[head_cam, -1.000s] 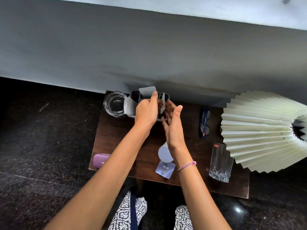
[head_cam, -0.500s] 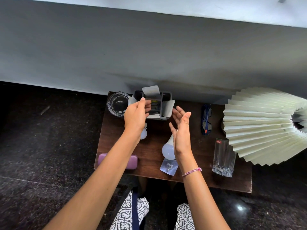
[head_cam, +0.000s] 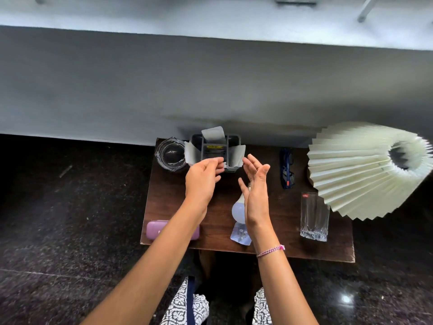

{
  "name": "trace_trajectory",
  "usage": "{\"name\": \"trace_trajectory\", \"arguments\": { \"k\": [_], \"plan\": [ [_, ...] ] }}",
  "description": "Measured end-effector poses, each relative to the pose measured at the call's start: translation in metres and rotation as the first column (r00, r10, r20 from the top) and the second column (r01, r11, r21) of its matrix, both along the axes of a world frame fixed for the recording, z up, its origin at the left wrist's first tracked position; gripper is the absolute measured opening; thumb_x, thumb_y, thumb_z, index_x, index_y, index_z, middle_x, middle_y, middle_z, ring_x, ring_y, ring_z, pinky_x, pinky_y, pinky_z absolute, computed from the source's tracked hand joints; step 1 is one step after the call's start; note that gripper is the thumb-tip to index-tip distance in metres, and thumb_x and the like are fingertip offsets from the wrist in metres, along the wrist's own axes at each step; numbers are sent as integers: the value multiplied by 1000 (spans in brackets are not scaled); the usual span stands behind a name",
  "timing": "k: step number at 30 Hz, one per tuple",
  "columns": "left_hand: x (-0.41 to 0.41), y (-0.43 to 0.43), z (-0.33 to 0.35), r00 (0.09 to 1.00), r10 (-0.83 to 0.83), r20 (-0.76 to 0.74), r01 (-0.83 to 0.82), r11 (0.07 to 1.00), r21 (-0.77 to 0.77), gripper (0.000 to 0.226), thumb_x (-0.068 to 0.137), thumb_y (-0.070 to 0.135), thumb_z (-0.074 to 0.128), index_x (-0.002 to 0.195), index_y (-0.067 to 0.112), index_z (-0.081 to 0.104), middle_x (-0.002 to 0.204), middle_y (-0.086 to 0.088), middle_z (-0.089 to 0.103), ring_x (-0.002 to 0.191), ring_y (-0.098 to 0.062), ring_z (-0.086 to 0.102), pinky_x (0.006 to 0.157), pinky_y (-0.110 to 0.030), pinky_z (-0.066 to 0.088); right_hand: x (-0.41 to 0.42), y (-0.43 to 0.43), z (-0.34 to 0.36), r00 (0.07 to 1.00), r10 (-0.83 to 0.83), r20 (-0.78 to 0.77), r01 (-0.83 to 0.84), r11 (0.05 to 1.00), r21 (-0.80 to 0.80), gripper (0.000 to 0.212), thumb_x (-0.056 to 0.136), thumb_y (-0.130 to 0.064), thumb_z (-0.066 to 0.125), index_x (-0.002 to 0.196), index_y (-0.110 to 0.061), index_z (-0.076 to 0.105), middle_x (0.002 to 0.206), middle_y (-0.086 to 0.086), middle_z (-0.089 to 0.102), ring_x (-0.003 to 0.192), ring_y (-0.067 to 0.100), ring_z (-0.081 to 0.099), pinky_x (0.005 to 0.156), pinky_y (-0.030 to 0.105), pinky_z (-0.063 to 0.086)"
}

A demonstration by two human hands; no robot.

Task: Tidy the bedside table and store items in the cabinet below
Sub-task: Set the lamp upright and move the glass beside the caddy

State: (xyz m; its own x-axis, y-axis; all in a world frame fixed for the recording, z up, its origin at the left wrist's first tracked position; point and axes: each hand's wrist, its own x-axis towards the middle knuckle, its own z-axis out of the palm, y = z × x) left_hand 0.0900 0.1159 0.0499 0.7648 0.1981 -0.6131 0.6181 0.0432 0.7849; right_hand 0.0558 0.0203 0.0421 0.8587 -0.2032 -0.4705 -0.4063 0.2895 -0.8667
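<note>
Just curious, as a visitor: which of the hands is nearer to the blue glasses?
Right. The right hand hovers open just beside the blue glasses; the left hand is farther off, pinching a flap of the grey box.

We see a brown table (head_cam: 164, 195) with a grey box (head_cam: 214, 150) at the back, its flaps open. Our left hand (head_cam: 202, 179) pinches the front flap. Our right hand (head_cam: 256, 191) is open beside it, above a white bulb (head_cam: 237, 208).

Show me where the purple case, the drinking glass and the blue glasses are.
purple case (head_cam: 155, 230): head view, left end beside the forearm.
drinking glass (head_cam: 314, 216): head view, middle of its wall.
blue glasses (head_cam: 287, 168): head view, bridge of the frame.
</note>
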Motion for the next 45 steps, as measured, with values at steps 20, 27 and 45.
{"name": "trace_trajectory", "arguments": {
  "k": [20, 27, 45],
  "plan": [
    [-76, -102, -25, 948, -157, -278, 100, 973, -208, 31, 98, 13, 38, 124, 2, 54, 122, -21, 60, 107, -24, 60, 76, -20, 47, -74, -112, -19, 992, 26, -120, -37, 995, -91, 53, 86, -55, 26, 113, -24, 59, 121, 5, 62, 118, 13, 56, 101, 35, 45],
    [-89, -140, -34, 930, -185, -319, 108, 964, -243, 31, 98, 19, 41, 125, 5, 52, 122, -15, 61, 114, -24, 59, 92, -31, 47, -100, -158, -29, 963, -163, -215, 125, 976, -178, 32, 100, -33, 35, 107, -21, 63, 111, 6, 67, 105, 14, 63, 88, 28, 51],
    [-86, -197, -67, 883, -126, -453, 18, 972, -234, 38, 96, 22, 39, 129, 6, 49, 132, -7, 52, 125, -19, 47, 101, -34, 36, -105, -228, -69, 884, -330, -333, 259, 936, -239, 25, 98, -17, 41, 111, -12, 62, 112, 7, 63, 105, 15, 58, 91, 28, 48]
  ]
}}
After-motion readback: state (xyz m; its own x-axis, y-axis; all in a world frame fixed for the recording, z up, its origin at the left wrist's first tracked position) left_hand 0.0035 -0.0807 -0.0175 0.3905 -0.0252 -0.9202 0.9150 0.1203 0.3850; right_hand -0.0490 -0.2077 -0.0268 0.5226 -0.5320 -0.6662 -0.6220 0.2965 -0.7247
